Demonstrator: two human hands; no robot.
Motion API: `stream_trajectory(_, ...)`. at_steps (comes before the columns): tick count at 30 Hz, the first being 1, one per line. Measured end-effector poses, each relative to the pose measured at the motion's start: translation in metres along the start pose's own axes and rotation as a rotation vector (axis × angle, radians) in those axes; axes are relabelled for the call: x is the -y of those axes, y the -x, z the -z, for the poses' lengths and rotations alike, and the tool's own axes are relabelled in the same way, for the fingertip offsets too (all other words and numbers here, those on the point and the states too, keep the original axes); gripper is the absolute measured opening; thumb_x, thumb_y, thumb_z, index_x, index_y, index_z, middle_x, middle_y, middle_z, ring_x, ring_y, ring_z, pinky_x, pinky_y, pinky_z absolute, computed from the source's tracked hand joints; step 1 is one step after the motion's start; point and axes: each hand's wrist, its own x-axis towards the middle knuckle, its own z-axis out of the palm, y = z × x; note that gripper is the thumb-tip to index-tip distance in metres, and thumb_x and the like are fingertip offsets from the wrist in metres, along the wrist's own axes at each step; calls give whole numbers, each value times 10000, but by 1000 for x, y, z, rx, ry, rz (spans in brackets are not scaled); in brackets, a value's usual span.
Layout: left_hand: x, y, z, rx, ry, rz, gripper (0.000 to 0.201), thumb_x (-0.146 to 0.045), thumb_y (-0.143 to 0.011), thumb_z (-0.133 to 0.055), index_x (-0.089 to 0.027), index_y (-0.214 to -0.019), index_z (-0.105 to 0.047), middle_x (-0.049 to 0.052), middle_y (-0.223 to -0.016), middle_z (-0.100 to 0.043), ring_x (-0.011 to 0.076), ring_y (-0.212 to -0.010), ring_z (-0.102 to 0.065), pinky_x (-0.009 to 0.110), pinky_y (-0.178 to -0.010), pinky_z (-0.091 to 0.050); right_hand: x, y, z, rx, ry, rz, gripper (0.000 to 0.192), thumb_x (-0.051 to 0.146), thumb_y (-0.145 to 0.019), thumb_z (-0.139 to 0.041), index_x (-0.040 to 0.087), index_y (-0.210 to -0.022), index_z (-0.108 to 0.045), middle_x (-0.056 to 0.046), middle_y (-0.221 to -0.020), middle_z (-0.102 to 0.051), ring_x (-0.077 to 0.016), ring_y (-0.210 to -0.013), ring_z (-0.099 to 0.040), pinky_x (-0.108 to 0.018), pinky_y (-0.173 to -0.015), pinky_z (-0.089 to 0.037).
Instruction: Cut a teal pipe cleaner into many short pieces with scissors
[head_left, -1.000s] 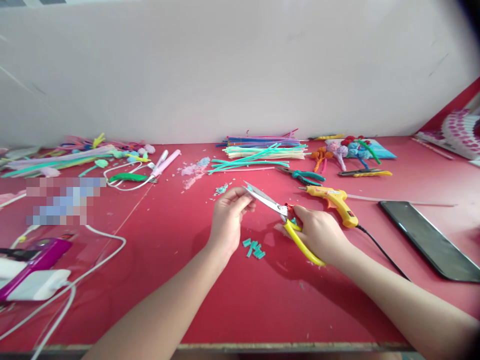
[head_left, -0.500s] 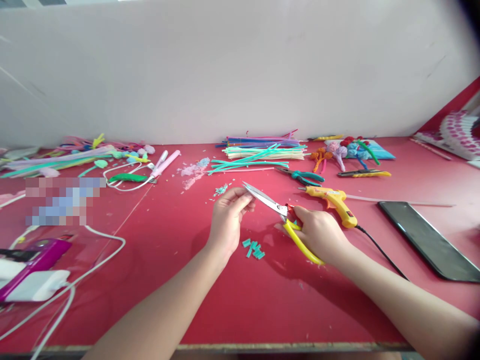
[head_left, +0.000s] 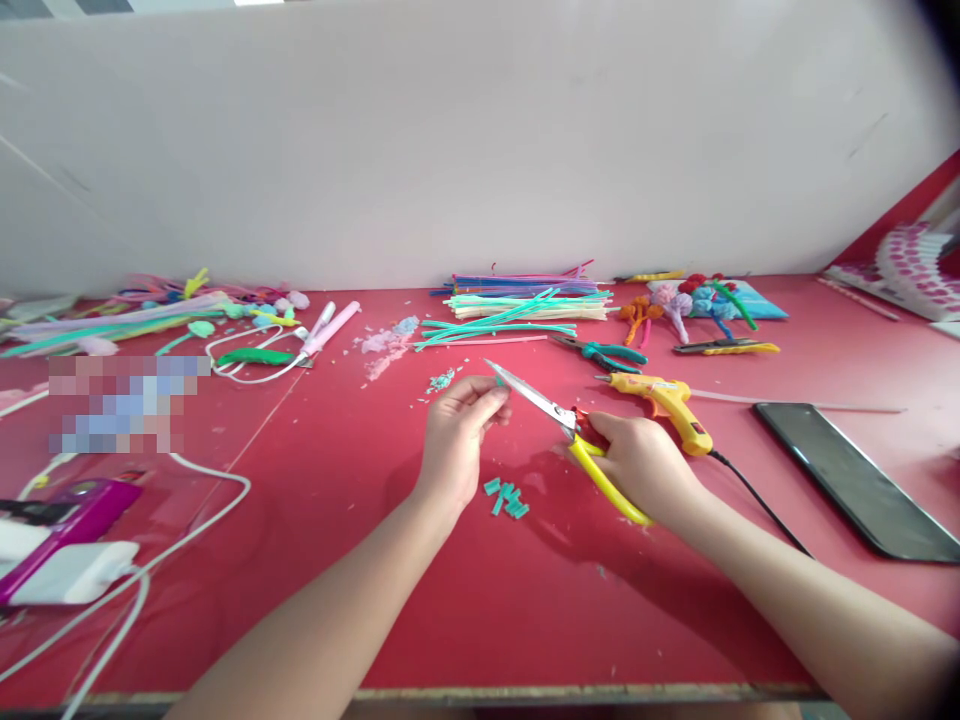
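Observation:
My right hand [head_left: 641, 462] grips yellow-handled scissors [head_left: 559, 418], blades pointing up and left toward my left hand [head_left: 457, 435]. My left hand pinches something small at its fingertips, right at the blades; the piece is too small to make out. Several short teal cut pieces [head_left: 507, 497] lie on the red table [head_left: 450, 600] just below and between my hands.
A yellow glue gun [head_left: 664, 400] with a black cord lies right of my hands, a dark phone [head_left: 855, 480] farther right. Green-handled pliers [head_left: 604, 352], a pile of pipe cleaners [head_left: 525, 298] and pipe-cleaner flowers [head_left: 694, 298] sit behind. White cables and a charger [head_left: 75, 570] are at left.
The scissor blades have closed at my left fingertips. Both hands stay in place.

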Motion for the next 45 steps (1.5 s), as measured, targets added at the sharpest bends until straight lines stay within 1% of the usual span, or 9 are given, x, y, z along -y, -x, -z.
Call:
stream_trajectory(4,1,2,-2,31,-141,41,88,-229,-664,-614,-149,-683,-583,-18,-603,-542,81,-562,-490,212,-569,-397,-1,-3,-1,61,-274,-41,312,460,-711,-455,181,-571,-441,31,-498,-436,-81,-458,-336,-221,-432,-205)
stream_trajectory(7,1,6,-4,122,-349,52,116,-263,-684,-593,-149,-691,-579,-21,-584,-525,83,-557,-474,207,-560,-380,-2,-3,1,103,-518,-91,224,388,-703,-471,172,-687,-528,25,-558,-494,-82,-460,-390,-214,-430,-264)
stream_trajectory(11,3,12,-11,275,-552,53,114,-265,-694,-574,-152,-696,-569,-14,-639,-523,92,-599,-469,206,-569,-370,2,-1,7,136,-789,-119,186,308,-684,-493,184,-808,-555,51,-514,-461,-74,-407,-394,-201,-396,-301)
stream_trajectory(16,7,19,-15,434,-655,38,108,-245,-732,-513,-159,-675,-545,-15,-635,-499,95,-604,-460,213,-566,-368,8,3,10,188,-819,-83,103,266,-660,-504,181,-715,-526,55,-514,-450,-67,-414,-397,-195,-391,-292)
stream_trajectory(20,8,22,-14,502,-732,21,76,-212,-713,-519,-166,-655,-537,-22,-617,-492,95,-595,-461,218,-572,-377,8,3,8,136,-767,-101,81,255,-665,-490,179,-645,-474,62,-490,-424,-62,-409,-388,-193,-392,-277)
stream_trajectory(23,7,19,-13,474,-777,-1,64,-201,-701,-524,-168,-648,-538,-20,-624,-512,100,-610,-481,220,-590,-390,6,2,9,106,-787,-102,102,257,-681,-472,180,-615,-453,65,-455,-415,-61,-390,-387,-194,-396,-292)
stream_trajectory(26,6,13,-10,359,-766,-32,75,-228,-714,-521,-167,-672,-534,-16,-648,-522,103,-626,-491,219,-604,-398,5,2,9,178,-761,-123,146,287,-687,-471,186,-588,-436,67,-407,-396,-69,-364,-380,-199,-377,-279)
stream_trajectory(30,5,8,-7,260,-768,-69,105,-262,-728,-520,-170,-678,-514,-28,-619,-497,93,-595,-473,203,-573,-388,7,3,7,234,-732,-99,107,280,-668,-479,175,-649,-479,52,-506,-451,-68,-422,-402,-197,-396,-272)
stream_trajectory(45,7,16,-10,317,-973,-306,64,-147,-727,-491,-178,-671,-493,-17,-663,-489,91,-612,-476,209,-590,-388,7,4,4,171,-679,-52,150,310,-688,-470,169,-638,-469,51,-529,-408,-62,-461,-341,-206,-413,-206)
